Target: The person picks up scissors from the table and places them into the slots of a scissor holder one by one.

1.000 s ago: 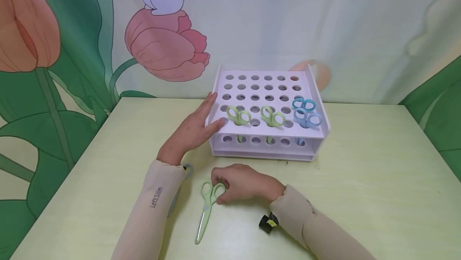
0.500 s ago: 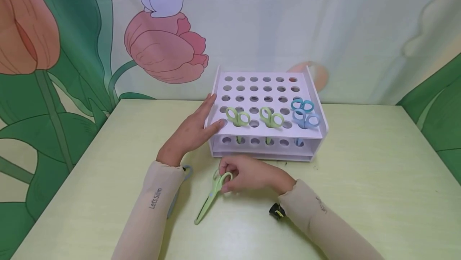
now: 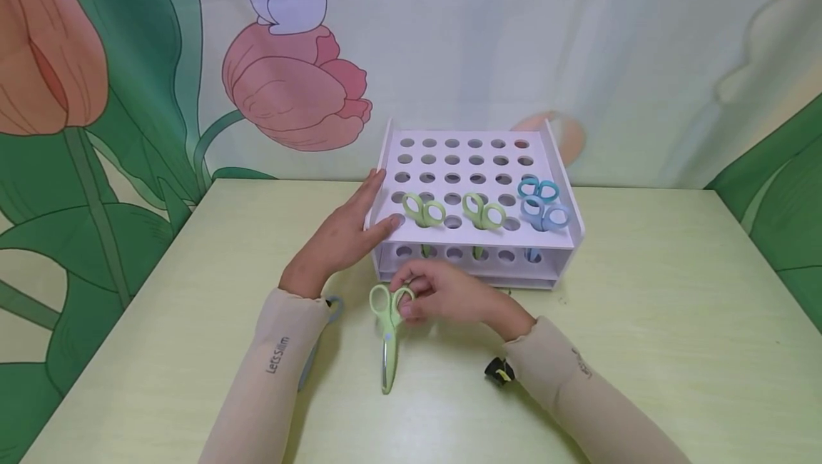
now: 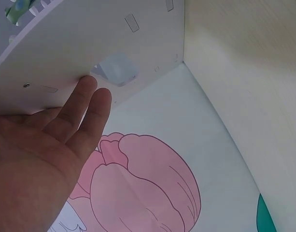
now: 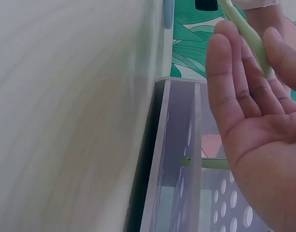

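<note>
My right hand (image 3: 449,294) pinches one handle loop of a pair of green scissors (image 3: 389,335), whose blades point down toward the front of the table. In the right wrist view the green scissors (image 5: 249,34) show between thumb and fingers. My left hand (image 3: 340,232) rests with extended fingers on the left side of a white rack (image 3: 475,235) full of round holes; in the left wrist view the fingers touch its side panel (image 4: 90,48). Two green scissors, one (image 3: 424,210) left of the other (image 3: 483,211), stand in the rack's front row, handles up.
Blue scissors (image 3: 544,214) and teal scissors (image 3: 538,189) stand at the rack's right side. Another blue pair (image 3: 334,308) lies on the table, mostly hidden under my left forearm. A printed cloth (image 3: 449,36) hangs behind the table (image 3: 661,307).
My right hand has lifted the green scissors and moved them toward the rack, the blades swinging to point more straight down. My left hand has stayed at the rack's side.
</note>
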Motion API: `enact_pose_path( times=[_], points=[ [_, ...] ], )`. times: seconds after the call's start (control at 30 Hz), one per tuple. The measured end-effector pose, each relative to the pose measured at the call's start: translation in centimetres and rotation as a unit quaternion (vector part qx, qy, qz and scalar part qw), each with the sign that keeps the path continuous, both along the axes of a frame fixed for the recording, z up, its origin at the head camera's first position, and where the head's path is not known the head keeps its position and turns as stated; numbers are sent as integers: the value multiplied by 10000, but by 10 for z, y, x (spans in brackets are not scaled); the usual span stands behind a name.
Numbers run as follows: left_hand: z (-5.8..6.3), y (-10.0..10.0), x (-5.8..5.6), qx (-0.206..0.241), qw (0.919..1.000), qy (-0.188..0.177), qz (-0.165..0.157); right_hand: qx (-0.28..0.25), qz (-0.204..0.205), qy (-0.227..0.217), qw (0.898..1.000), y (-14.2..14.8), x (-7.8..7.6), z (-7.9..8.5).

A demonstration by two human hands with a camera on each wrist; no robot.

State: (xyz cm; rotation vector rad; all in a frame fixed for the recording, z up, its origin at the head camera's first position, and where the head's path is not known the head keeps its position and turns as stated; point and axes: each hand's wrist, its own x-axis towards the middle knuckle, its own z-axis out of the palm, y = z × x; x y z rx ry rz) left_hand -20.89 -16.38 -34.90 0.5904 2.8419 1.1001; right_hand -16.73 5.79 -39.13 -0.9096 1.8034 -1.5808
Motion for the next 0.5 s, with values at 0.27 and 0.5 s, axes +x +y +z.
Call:
enact_pose_path(
  times=[0.27,0.5],
  points=[
    [0,1,-1,-36,10000,-59,51,-314,-253,83,9992,2,2,7],
    [-1,0,-1,-26,10000,-37,17,-503,-351,146,9980,4,3,14]
  ],
)
